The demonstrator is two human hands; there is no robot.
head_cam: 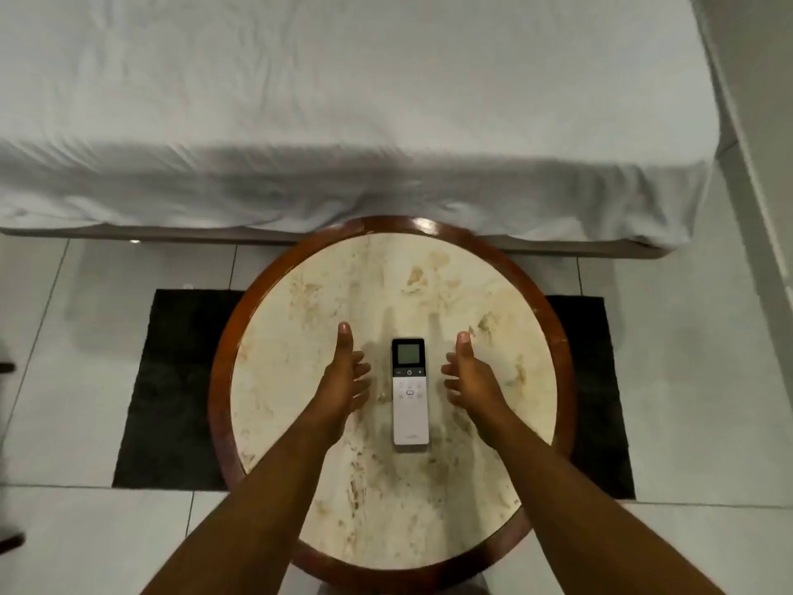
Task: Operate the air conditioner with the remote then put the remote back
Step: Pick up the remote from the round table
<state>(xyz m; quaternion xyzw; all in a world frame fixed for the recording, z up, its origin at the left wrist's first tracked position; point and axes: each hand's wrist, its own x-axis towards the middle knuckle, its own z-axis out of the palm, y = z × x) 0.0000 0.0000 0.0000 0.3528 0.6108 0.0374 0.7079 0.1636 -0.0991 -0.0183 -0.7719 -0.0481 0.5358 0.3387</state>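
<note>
While both hands hover empty, the remote (410, 390) lies flat between left hand (343, 382) and right hand (472, 382), fingers spread, on the round marble-topped table (326, 294); beyond them a white-sheeted bed (343, 100), beneath, black mat (171, 380) on pale tiles (64, 380).

Remote (410, 390): no legible txt.

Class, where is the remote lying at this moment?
In the head view the remote lies flat on the round table, screen end toward the bed, between the open left hand and right hand, touched by neither.
</note>
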